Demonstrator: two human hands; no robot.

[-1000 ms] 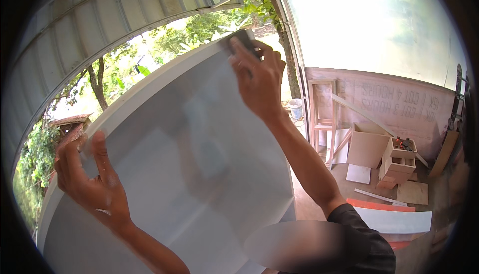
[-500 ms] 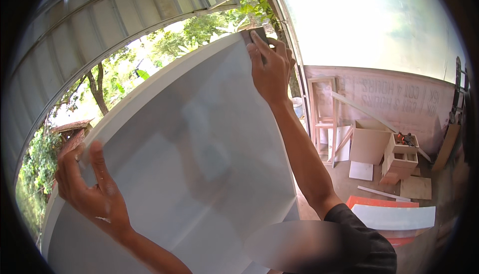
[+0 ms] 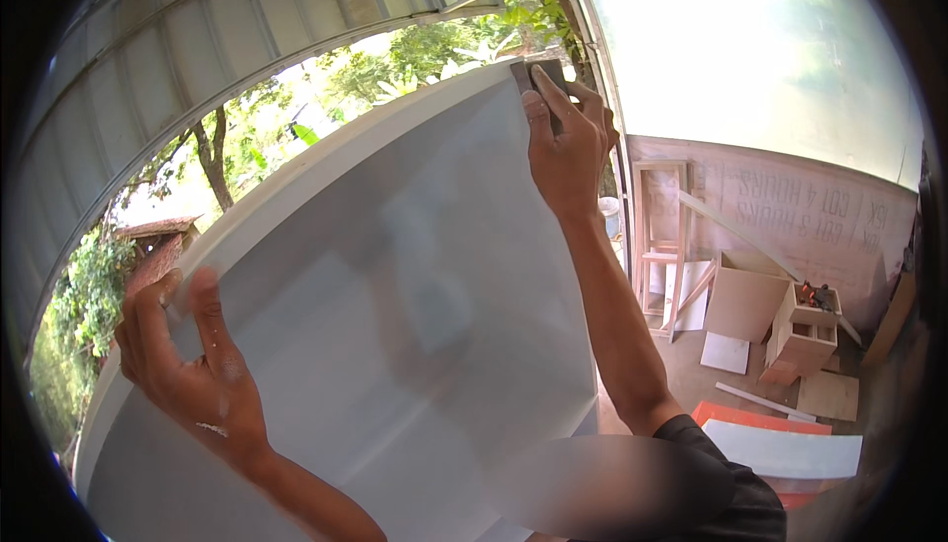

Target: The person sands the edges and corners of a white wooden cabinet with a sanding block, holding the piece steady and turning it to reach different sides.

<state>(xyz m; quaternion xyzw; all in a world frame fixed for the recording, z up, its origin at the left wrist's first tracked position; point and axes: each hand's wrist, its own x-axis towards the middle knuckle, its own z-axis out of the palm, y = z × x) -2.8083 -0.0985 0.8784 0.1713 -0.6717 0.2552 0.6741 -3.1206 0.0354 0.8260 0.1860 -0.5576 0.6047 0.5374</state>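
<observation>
1. Head view: right hand [image 3: 568,157] raised to the far upper end of the large grey shell [image 3: 326,364]; clamped on a small dark block [image 3: 551,67], with fingertips laid over its near face; block set at the top corner of the shell's pale rim [image 3: 346,147], apparently touching.
2. Left hand [image 3: 193,374] well apart from the right, at the lower left stretch of the same rim; thumb and fingers spread apart, straddling the edge; marked with white smears; cannot tell whether pinching, pressing or merely resting there.
3. Grey shell tilted across the middle of the view, inner surface facing the camera; rim running in a curve from left hand up to block – partly fisheye bend, perhaps.
4. Step in hand, by judgement: rubbing the rim smooth with the block, right at the end of the edge.
5. Next move, also by judgement: calls for the block held flat and the pressure light at the corner, to avoid slipping off or rounding it; for any return stroke, best to steady the shell with the left hand – thumb clear of the block's path.
6. Well apart to the right: wooden frame [image 3: 644,236] beside a box unit [image 3: 795,354]; nearer, a white panel [image 3: 780,445] lying over red.
</observation>
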